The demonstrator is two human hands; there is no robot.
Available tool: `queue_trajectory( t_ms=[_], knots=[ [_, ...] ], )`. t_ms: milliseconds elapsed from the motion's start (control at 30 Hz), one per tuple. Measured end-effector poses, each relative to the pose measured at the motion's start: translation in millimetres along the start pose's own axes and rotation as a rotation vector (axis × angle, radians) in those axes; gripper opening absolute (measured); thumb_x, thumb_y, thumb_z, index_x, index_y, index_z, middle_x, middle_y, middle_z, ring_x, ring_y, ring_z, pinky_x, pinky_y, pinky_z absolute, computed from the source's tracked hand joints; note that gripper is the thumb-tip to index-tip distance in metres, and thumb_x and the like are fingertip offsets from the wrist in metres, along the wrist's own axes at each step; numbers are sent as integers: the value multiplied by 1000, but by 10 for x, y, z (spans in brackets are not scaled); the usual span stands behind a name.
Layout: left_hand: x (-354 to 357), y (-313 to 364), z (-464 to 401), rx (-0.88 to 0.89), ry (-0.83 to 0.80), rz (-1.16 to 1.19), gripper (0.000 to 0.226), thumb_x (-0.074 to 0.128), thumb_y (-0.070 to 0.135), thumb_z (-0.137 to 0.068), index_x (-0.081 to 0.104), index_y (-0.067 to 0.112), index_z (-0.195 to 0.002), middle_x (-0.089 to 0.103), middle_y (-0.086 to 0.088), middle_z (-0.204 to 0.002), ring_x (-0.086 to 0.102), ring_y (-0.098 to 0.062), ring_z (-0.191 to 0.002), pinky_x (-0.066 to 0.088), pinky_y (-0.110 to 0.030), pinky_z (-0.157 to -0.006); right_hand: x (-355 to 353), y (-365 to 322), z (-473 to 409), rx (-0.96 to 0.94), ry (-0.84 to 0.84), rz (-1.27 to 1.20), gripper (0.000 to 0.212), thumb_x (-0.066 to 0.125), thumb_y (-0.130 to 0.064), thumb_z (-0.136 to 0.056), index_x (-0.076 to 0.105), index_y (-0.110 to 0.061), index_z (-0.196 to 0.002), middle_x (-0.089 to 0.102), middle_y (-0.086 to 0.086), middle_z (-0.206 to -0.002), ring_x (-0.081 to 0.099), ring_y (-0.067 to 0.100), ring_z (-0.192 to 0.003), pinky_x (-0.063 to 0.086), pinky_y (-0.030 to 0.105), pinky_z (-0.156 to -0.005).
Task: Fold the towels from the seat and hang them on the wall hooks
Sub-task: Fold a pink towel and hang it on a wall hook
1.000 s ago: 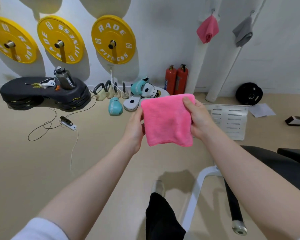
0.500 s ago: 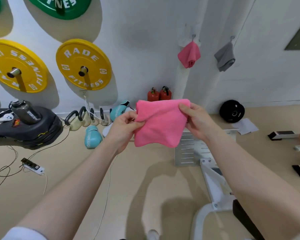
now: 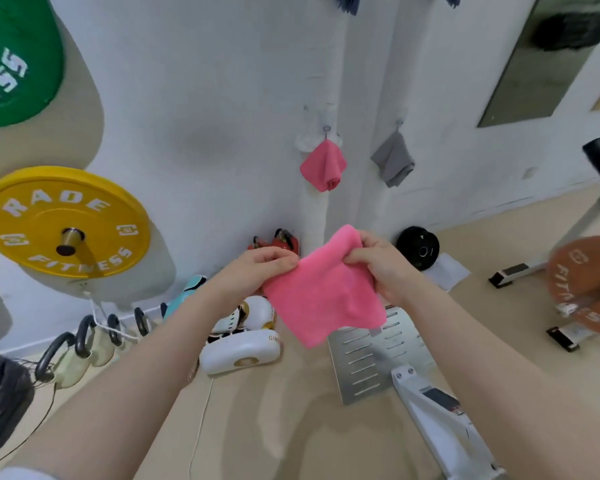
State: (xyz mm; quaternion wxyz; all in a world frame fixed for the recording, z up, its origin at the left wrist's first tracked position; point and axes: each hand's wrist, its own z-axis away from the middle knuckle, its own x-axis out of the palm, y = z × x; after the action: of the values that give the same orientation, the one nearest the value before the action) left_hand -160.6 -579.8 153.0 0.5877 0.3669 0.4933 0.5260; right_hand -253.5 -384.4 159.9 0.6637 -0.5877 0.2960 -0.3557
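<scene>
I hold a folded pink towel (image 3: 324, 296) in the air in front of the wall. My left hand (image 3: 257, 266) pinches its left corner. My right hand (image 3: 378, 263) grips its upper right edge, bunching the cloth there. On the wall above, another pink towel (image 3: 323, 166) hangs from a hook, and a grey towel (image 3: 394, 161) hangs from the hook to its right. Two dark towels (image 3: 347, 3) show at the top edge, cut off by the frame.
Yellow (image 3: 65, 225) and green (image 3: 11, 60) weight plates hang on the left wall. Kettlebells (image 3: 80, 348), boxing gloves (image 3: 246, 317), red extinguishers (image 3: 278, 242) and a black plate (image 3: 418, 247) line the floor by the wall. A white bench frame (image 3: 440, 424) stands below right, an orange plate (image 3: 589, 282) at right.
The view has tilted up and moved closer to the wall. The towel has gone from a flat square to a slanted, bunched hold, with both hands nearer together.
</scene>
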Motion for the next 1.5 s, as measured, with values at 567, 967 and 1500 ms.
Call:
queue_trajectory(
  t_ms=[567, 967, 1500],
  knots=[
    [354, 1066, -2226, 275, -74, -336, 37, 55, 17, -71, 57, 36, -103, 58, -11, -79, 51, -15, -68, 43, -27, -63, -1119, -529, -1621, -73, 53, 270, 29, 47, -17, -69, 64, 3, -82, 56, 10, -84, 50, 16, -83, 45, 35, -80],
    [301, 3153, -3403, 532, 77, 100, 16, 41, 3, -91, 55, 9, -98, 59, -8, -79, 59, -13, -61, 53, -23, -60, -2113, -2448, -2802, -543, 95, 262, 16, 52, -11, -93, 62, -22, -87, 64, -4, -83, 58, 9, -78, 48, 22, -76],
    [-190, 4754, -3802, 829, 503, -171, 19, 48, 29, -95, 61, 17, -88, 50, 10, -51, 41, -3, -41, 33, -16, -40, -2184, -3991, -3623, -853, -26, 105, 17, 44, -12, -97, 57, -20, -90, 66, -1, -83, 60, 12, -78, 50, 24, -77]
  ],
)
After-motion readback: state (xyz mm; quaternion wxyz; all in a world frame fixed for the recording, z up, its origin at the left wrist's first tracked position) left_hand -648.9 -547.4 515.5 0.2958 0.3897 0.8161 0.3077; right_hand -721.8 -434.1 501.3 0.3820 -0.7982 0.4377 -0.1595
